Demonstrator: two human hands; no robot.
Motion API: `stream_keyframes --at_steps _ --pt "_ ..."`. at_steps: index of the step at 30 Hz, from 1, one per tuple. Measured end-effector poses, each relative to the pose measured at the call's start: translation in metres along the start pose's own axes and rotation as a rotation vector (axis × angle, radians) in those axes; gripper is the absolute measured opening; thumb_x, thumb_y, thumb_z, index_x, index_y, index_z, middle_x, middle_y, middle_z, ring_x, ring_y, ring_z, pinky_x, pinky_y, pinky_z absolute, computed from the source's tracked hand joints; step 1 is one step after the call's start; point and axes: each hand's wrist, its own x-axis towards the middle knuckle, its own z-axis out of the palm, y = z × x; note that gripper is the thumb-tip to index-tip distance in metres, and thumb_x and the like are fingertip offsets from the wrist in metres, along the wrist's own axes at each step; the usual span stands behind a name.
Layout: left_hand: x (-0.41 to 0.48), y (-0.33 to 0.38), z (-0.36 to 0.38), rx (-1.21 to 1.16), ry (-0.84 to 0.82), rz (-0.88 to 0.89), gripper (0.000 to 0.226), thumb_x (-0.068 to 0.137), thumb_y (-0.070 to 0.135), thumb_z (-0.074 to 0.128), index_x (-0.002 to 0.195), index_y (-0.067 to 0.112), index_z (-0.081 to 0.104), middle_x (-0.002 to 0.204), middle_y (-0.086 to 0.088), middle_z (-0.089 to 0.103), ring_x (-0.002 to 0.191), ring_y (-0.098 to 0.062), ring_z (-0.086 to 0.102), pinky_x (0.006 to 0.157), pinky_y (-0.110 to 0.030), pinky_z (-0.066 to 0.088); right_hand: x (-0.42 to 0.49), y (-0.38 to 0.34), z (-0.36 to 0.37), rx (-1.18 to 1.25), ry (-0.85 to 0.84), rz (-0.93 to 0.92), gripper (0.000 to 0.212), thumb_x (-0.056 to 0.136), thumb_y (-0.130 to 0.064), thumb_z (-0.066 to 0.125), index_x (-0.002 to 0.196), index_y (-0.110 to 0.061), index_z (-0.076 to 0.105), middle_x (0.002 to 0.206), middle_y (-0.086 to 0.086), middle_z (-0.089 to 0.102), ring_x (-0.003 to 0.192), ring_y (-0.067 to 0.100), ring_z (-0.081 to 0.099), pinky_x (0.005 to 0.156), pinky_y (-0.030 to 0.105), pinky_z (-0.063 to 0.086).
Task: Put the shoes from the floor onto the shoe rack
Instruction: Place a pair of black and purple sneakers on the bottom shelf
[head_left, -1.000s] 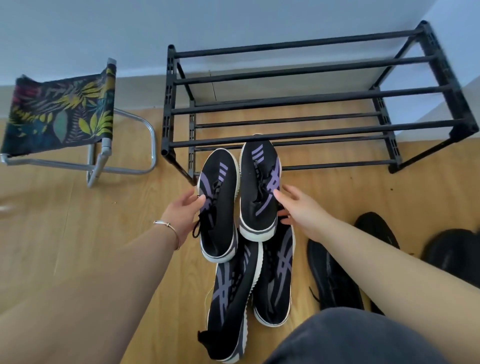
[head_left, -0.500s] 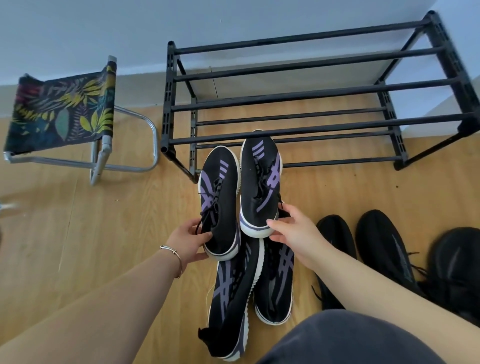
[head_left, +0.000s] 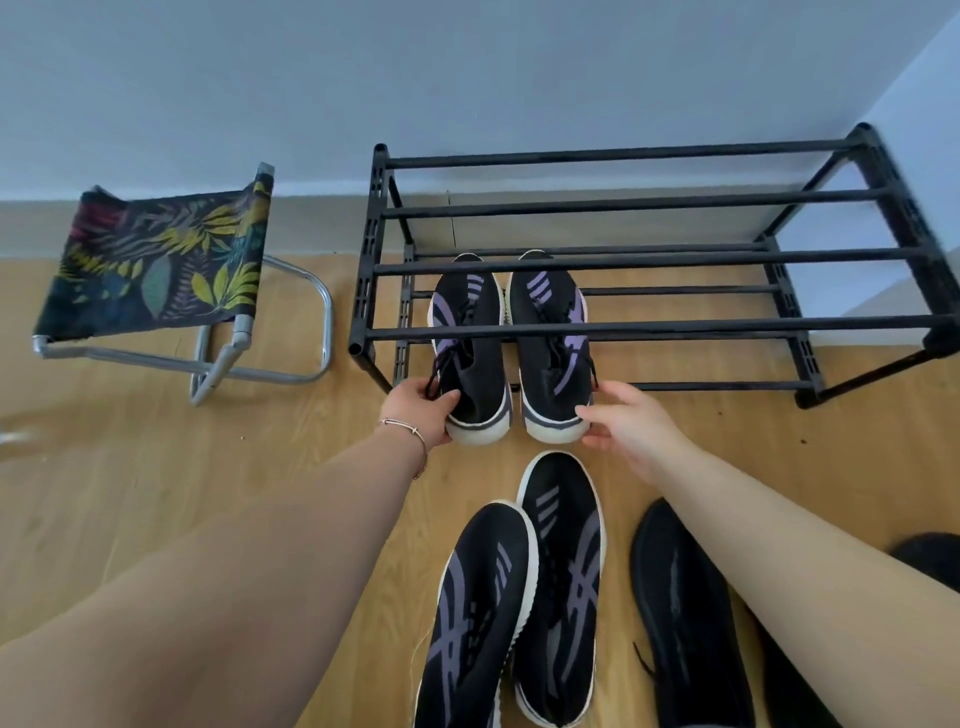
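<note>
Fingers of the left hand (head_left: 423, 413) clasp the heel of the left purple-striped sneaker (head_left: 470, 358); the right hand (head_left: 631, 428) grips the heel of its mate (head_left: 553, 358). Ahead of both grips, the toes lie under the black shoe rack (head_left: 623, 327) bars. Behind the hands, a second striped pair (head_left: 519, 597) and a black shoe (head_left: 685, 608) lie on the wooden floor (head_left: 130, 467). A folding stool (head_left: 161, 265) stands well left.

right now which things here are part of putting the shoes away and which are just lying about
Part of the job:
- shoe rack
- purple-striped pair going onto the lower shelf, heels held by left hand and right hand
- second purple-striped pair on the floor
- black shoe on the floor

Just lying about:
- folding stool
</note>
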Motion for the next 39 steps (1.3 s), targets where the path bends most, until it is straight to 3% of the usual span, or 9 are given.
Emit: stream_keyframes --at_steps 4,7,10,13,17,23,28,33,39 --pt "0.005 -0.004 0.003 0.126 0.041 0.047 0.035 0.096 0.025 0.066 0.130 0.016 0.063 0.109 -0.002 0.071 0.096 -0.024 0.069 0.088 -0.046 0.062 0.002 0.007 0.007 -0.026 -0.006 -0.071 0.065 0.089 -0.009 0.073 0.148 -0.020 0.048 0.133 0.004 0.064 0.107 0.020 0.069 0.093 0.038 0.058" --pt "-0.004 -0.017 0.001 0.166 0.040 0.040 0.051 0.099 0.044 0.055 0.145 0.022 0.052 0.129 -0.002 0.067 0.111 -0.025 0.066 0.097 -0.047 0.056 0.000 0.017 0.012 -0.220 -0.033 -0.160 0.076 0.085 -0.010 0.077 0.150 -0.025 0.042 0.129 -0.013 0.062 0.100 -0.001 0.061 0.077 0.018 0.051" --pt "-0.016 -0.029 0.002 0.350 -0.005 0.114 0.072 0.091 0.061 0.057 0.152 0.027 0.039 0.134 0.010 0.060 0.113 -0.020 0.063 0.085 -0.033 0.055 0.003 0.020 0.015 -0.460 0.046 -0.214 0.084 0.080 -0.017 0.083 0.151 -0.025 0.038 0.131 -0.007 0.059 0.104 0.009 0.059 0.075 0.019 0.043" --pt "-0.022 -0.032 0.008 0.431 -0.004 0.144 0.087 0.082 0.051 0.076 0.154 0.029 0.032 0.119 0.014 0.055 0.113 -0.021 0.064 0.079 -0.032 0.058 0.007 0.018 0.021 -0.557 0.117 -0.243 0.083 0.076 -0.025 0.086 0.147 -0.022 0.041 0.135 0.004 0.057 0.114 0.021 0.059 0.084 0.029 0.044" --pt "-0.015 -0.020 0.016 0.443 0.069 0.135 0.074 0.085 0.031 0.079 0.148 0.023 0.040 0.129 -0.003 0.067 0.112 -0.026 0.067 0.083 -0.035 0.057 0.013 0.011 0.028 -0.611 0.134 -0.270 0.077 0.076 -0.026 0.086 0.142 -0.020 0.046 0.127 0.004 0.061 0.100 0.017 0.056 0.080 0.029 0.043" --pt "-0.001 -0.002 0.008 0.474 0.091 0.190 0.072 0.088 0.025 0.077 0.151 0.024 0.042 0.133 -0.002 0.067 0.120 -0.027 0.065 0.092 -0.037 0.055 0.023 -0.004 0.040 -0.636 0.147 -0.330 0.071 0.078 -0.028 0.084 0.138 -0.017 0.049 0.120 0.004 0.063 0.103 0.021 0.059 0.079 0.030 0.044" --pt "0.007 0.015 0.002 0.534 0.065 0.173 0.058 0.087 0.026 0.077 0.138 0.020 0.050 0.122 -0.004 0.070 0.112 -0.029 0.067 0.079 -0.032 0.049 0.031 -0.017 0.045 -0.658 0.163 -0.357 0.069 0.077 -0.025 0.086 0.135 -0.015 0.052 0.124 0.005 0.065 0.112 0.026 0.062 0.083 0.032 0.045" --pt "0.000 0.018 0.003 0.645 0.060 0.174 0.062 0.091 0.030 0.072 0.144 0.018 0.043 0.124 -0.011 0.067 0.111 -0.033 0.066 0.087 -0.042 0.057 0.029 -0.011 0.043 -0.683 0.151 -0.383 0.071 0.081 -0.026 0.082 0.142 -0.015 0.047 0.130 0.007 0.061 0.117 0.027 0.059 0.086 0.032 0.044" --pt "-0.013 0.010 0.008 0.703 0.083 0.159 0.066 0.097 0.032 0.060 0.154 0.016 0.032 0.141 -0.016 0.053 0.120 -0.034 0.060 0.092 -0.043 0.054 0.015 0.000 0.043 -0.877 0.219 -0.490 0.064 0.090 -0.038 0.070 0.143 -0.013 0.044 0.133 0.010 0.058 0.120 0.027 0.055 0.090 0.037 0.051"
